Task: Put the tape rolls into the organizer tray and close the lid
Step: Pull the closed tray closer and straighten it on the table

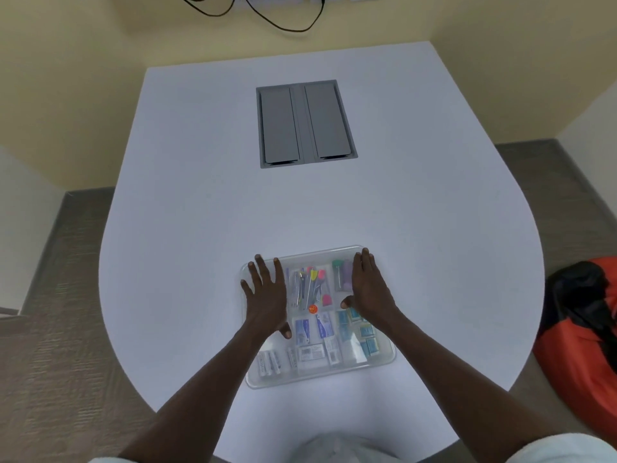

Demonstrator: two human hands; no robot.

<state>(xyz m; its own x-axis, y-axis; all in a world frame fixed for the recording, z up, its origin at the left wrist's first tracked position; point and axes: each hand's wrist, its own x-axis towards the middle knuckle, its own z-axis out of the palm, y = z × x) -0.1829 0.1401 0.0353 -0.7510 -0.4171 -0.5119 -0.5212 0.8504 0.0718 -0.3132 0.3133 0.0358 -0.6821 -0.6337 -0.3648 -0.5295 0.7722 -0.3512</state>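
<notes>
A clear plastic organizer tray [384, 357] lies on the white table near me, with its transparent lid on top. Through the lid I see pens, coloured clips, small boxes and blue packets in compartments. Tape rolls [343, 274] seem to sit in the far right compartment, blurred. My left hand [267, 292] lies flat on the lid's far left part, fingers spread. My right hand [369, 289] rests flat on the lid's far right part, fingers together. Neither hand holds anything.
The white table [200, 212] has a grey cable hatch [305, 123] with two flaps at its far middle. An orange and black bag [581, 315] sits on the floor at the right. Black cables [267, 15] hang on the yellow wall behind.
</notes>
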